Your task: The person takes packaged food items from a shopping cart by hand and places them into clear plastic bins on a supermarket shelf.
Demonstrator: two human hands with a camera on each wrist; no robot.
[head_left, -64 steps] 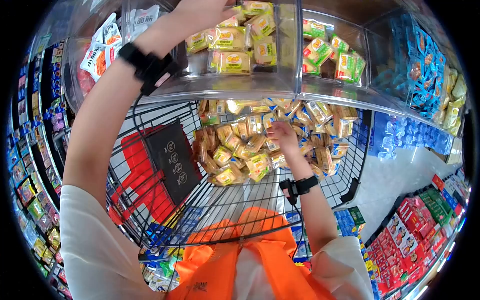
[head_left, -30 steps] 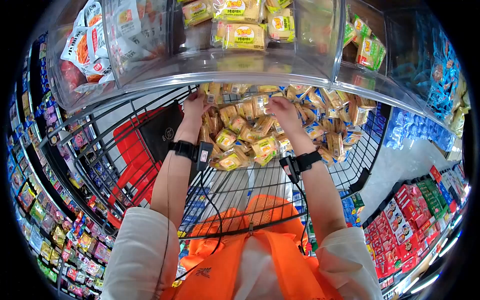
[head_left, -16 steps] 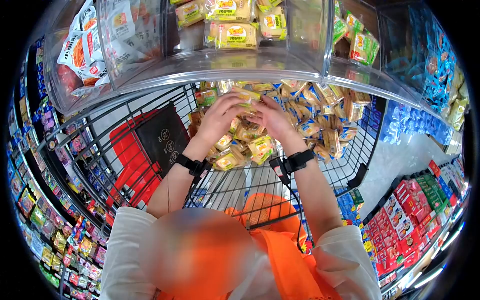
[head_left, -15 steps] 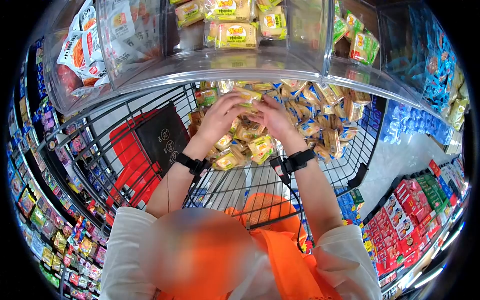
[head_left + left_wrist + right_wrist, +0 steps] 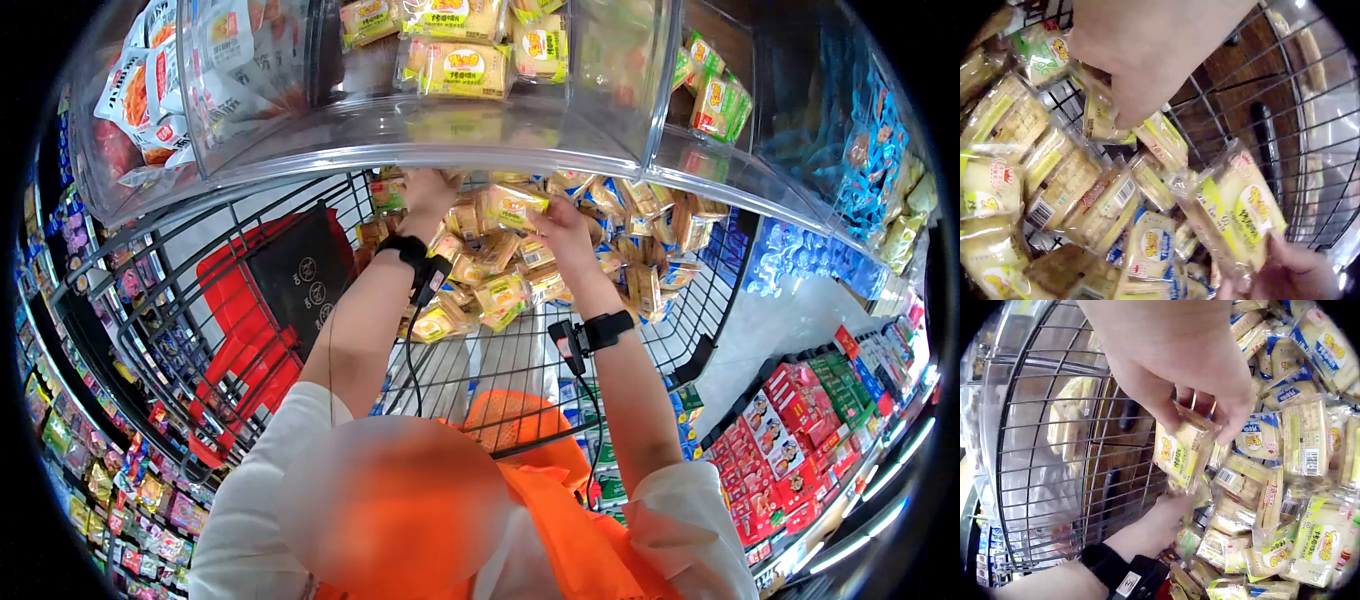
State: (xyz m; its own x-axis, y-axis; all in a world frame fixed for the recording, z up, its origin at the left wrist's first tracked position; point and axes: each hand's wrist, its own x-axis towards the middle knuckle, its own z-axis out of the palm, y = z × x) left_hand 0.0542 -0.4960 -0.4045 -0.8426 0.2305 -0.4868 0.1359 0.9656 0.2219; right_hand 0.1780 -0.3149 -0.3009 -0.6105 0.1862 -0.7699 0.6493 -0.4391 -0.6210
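My right hand (image 5: 565,238) pinches a clear packet of toasted bread slices with a yellow-green label (image 5: 515,207) between thumb and fingers, above the pile in the cart. In the left wrist view this packet (image 5: 1241,212) is tilted, its label facing up. My left hand (image 5: 430,190) reaches down at the far side of the cart, under the shelf's front lip. There its thumb lies over another yellow-labelled packet (image 5: 1100,115); the other fingers are mostly hidden. Many similar packets (image 5: 1316,544), some with blue labels (image 5: 1257,434), heap around both hands.
The black wire cart (image 5: 690,365) has a red child seat with a dark panel (image 5: 300,275) on its left. Above its far side, clear shelf bins (image 5: 400,160) hold packets and pouches. Stacked red boxes (image 5: 790,410) stand to the right.
My left hand came down from the bin into the cart, met the right hand at a packet, then moved left and away. The right hand now holds a packet.
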